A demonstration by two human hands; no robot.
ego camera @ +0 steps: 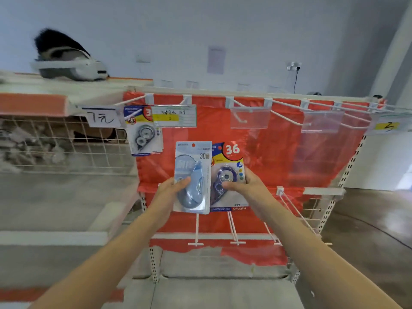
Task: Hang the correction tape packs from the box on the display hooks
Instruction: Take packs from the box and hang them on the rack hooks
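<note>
Left hand: thumb and fingers grip the pale blue correction tape pack.
Right hand: grips the purple correction tape pack.
Far left: another pack hangs from a white display hook, beside a wire basket.
Right: bare hooks before the red backing.

Head-worn wide-angle view, facing the display rack closely, angled slightly downward

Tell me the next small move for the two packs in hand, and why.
Probably lift the light blue 30m pack in the left hand toward a bare hook on the top rail. Both hands hold packs below the hooks; the right hand grips the 36 pack, and only one pack hangs so far.
</note>
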